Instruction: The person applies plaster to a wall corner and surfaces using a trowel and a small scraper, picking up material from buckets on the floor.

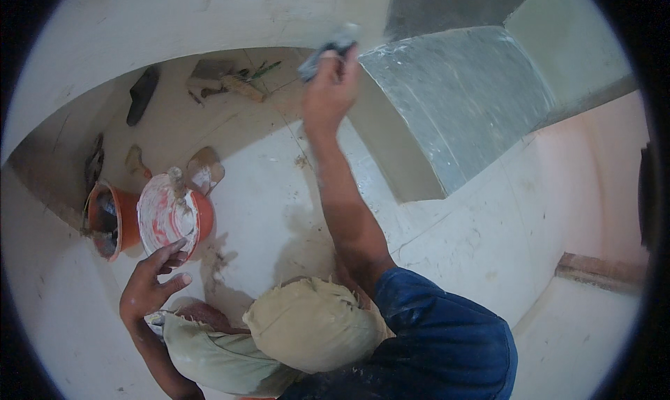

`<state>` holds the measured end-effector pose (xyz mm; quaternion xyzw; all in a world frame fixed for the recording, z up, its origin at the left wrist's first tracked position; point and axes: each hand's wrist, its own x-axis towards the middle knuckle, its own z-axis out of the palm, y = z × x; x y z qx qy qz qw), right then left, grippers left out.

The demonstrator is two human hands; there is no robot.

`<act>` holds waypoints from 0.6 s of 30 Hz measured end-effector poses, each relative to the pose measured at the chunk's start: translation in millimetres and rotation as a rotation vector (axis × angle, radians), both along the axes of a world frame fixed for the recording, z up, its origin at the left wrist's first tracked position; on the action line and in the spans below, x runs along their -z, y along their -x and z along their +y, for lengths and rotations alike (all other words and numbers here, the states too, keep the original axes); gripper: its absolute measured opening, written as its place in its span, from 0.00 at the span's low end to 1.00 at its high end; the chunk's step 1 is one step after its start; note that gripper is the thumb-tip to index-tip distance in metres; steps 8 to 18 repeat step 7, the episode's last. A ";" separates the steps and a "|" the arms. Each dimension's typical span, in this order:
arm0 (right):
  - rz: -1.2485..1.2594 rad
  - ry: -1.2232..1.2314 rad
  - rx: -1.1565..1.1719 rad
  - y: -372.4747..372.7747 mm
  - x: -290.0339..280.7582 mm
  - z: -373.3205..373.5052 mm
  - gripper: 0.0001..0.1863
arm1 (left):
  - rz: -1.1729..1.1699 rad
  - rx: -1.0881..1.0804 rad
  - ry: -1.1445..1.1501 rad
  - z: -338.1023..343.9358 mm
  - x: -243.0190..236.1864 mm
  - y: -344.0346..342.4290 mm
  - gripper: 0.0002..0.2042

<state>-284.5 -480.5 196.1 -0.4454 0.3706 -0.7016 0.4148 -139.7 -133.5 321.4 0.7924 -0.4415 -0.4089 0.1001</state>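
At the top middle, my right hand (329, 96) is closed around a trowel (310, 65) with a flat grey blade, smeared by motion. It is up close to the pale wall (272, 16), though I cannot tell whether the blade touches it. My left hand (150, 285) holds nothing, fingers apart, with its fingertips beside the near rim of an orange bowl (204, 215). White paste (155, 211) coats the inside of that bowl, and a paste-covered stick-like handle (178, 183) stands up out of it.
Left of the bowl, an orange bucket (125, 222) leans with its dark mouth showing. Sandals lie behind them, and a black shoe (143, 93) sits by the curved wall. Several tools, among them a wooden-looking piece (243, 87), lie farther back. A grey marbled slab (467, 107) fills the right.
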 end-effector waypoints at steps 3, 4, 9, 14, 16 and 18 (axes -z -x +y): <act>-0.115 -0.074 0.100 25.7 2.3 -42.3 0.26 | 0.006 -0.068 -0.010 8.2 -1.6 -1.9 0.34; -0.139 -0.118 0.080 32.5 4.9 -50.9 0.26 | 0.014 -0.073 -0.008 10.3 -0.3 -4.0 0.34; -0.193 -0.221 0.033 37.6 -9.7 -53.9 0.25 | 0.036 -0.095 -0.034 16.3 1.7 -9.8 0.34; -0.193 -0.221 0.033 37.6 -9.7 -53.9 0.25 | 0.036 -0.095 -0.034 16.3 1.7 -9.8 0.34; -0.193 -0.221 0.033 37.6 -9.7 -53.9 0.25 | 0.036 -0.095 -0.034 16.3 1.7 -9.8 0.34; -0.193 -0.221 0.033 37.6 -9.7 -53.9 0.25 | 0.036 -0.095 -0.034 16.3 1.7 -9.8 0.34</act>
